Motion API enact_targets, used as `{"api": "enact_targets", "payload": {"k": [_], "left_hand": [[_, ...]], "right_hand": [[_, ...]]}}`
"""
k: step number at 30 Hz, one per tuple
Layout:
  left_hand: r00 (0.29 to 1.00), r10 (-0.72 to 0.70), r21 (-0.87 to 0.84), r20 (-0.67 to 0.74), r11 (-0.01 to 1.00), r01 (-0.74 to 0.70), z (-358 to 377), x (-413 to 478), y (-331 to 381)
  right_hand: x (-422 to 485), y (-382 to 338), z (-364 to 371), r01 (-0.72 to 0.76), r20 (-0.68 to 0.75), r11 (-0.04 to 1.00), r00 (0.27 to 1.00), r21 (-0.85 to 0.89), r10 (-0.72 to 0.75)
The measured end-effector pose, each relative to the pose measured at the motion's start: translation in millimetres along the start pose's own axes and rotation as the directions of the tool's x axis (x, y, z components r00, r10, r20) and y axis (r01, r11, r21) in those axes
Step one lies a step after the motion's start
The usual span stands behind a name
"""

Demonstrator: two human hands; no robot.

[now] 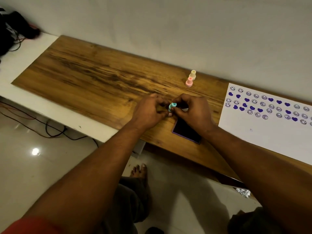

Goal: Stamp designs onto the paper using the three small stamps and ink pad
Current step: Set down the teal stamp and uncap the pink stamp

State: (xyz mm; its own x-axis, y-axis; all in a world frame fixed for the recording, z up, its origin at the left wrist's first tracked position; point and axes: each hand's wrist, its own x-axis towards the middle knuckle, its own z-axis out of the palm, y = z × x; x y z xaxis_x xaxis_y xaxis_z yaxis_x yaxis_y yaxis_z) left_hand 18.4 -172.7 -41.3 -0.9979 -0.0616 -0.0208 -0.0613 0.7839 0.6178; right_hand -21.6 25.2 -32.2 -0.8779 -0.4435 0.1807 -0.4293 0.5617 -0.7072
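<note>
Head view, stamp in hand: a small light-blue plastic stamp (172,107) sits between both hands, above the wooden table (94,73), just off the far corner of the ink pad.
Head view, left hand: the left hand (148,110) curls in from the left, fingertips closed against the blue stamp's lower part.
Head view, right hand: the right hand (192,108) curls in from the right, thumb and forefinger pinched on the stamp's upper part; which hand bears the weight I cannot tell.
Head view, stamp axis: its long axis is tilted, top end toward the camera's upper right; the printing face is hidden.
Head view, ink pad: the flat dark rectangular ink pad with a purple rim (186,130) lies open on the table directly under and just near of the right hand, so that hand is the nearer for inking.
Head view, paper: the white paper sheet (263,132), already carrying purple hearts and smiley rings along its far part, lies to the right, apart from the pad.
Head view, idle stamps: a pink small stamp (189,82) and a cream small stamp (192,75) stand upright, just beside each other, farther back.
Judgement: the coming move is likely a short drop onto the pad, then a carry right to the paper.
</note>
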Motion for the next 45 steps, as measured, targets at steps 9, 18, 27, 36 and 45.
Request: {"api": "enact_targets", "payload": {"k": [9, 18, 27, 36, 45], "left_hand": [[1.0, -0.01, -0.014, 0.006, 1.0, 0.01, -2.7, -1.6, 3.9], [1.0, -0.002, 0.013, 0.01, 1.0, 0.002, -2.0, -1.3, 4.2], [1.0, 0.029, 0.035, 0.0, 0.999, -0.029, -1.1, -0.6, 2.9], [0.998, 0.057, 0.053, -0.002, 0.997, -0.057, -0.7, -1.1, 5.3], [0.997, 0.072, -0.011, 0.024, 0.997, -0.072, -8.2, 0.6, 2.9]], "right_hand": [[-2.0, 1.5, -1.9, 0.022, 0.044, 0.999, 0.999, -0.046, -0.02], [-1.0, 2.8, 0.2, 0.038, 0.051, 0.998, 0.998, -0.054, -0.035], [0.4, 2.8, 3.4, 0.086, 0.083, 0.98, 0.994, -0.181, -0.072], [-2.1, 3.4, 5.1, 0.136, 0.038, 0.941, 0.991, -0.309, -0.131], [-0.9, 2.6, 5.9, 0.04, 0.049, 0.984, 0.998, -0.172, -0.032]]}}
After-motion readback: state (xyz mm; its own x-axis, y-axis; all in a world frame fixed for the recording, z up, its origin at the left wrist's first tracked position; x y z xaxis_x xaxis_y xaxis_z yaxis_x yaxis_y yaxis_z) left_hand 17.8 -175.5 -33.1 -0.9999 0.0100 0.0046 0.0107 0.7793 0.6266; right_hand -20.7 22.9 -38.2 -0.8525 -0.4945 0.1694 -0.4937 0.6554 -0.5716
